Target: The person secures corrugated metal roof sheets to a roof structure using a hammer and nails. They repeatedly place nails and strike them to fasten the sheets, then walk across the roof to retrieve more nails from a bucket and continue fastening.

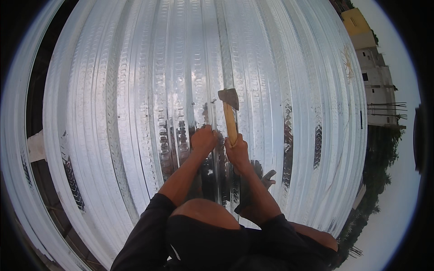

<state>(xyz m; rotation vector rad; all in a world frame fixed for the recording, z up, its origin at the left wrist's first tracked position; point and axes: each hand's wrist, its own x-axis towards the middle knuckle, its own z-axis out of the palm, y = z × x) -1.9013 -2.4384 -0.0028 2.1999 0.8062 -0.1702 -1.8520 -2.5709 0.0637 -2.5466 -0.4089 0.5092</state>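
My right hand (237, 149) is wrapped round the wooden handle of a hatchet (231, 122). The dark blade points away from me, just above the ribbed metal sheets (257, 108). Close by on the left, my left hand (204, 139) is closed over a raised seam of the sheeting. Whatever its fingers may hold is hidden. A small dark piece (213, 100) lies by the seam beyond that hand, too small to name.
Shiny decking with long embossed ribs spreads all round me. Past its left edge are a dark gap and a pale block (37, 147). Beyond the right edge stand trees (379, 153), a grey building (377, 83) and protruding bars. My foot (268, 179) rests on the sheets at right.
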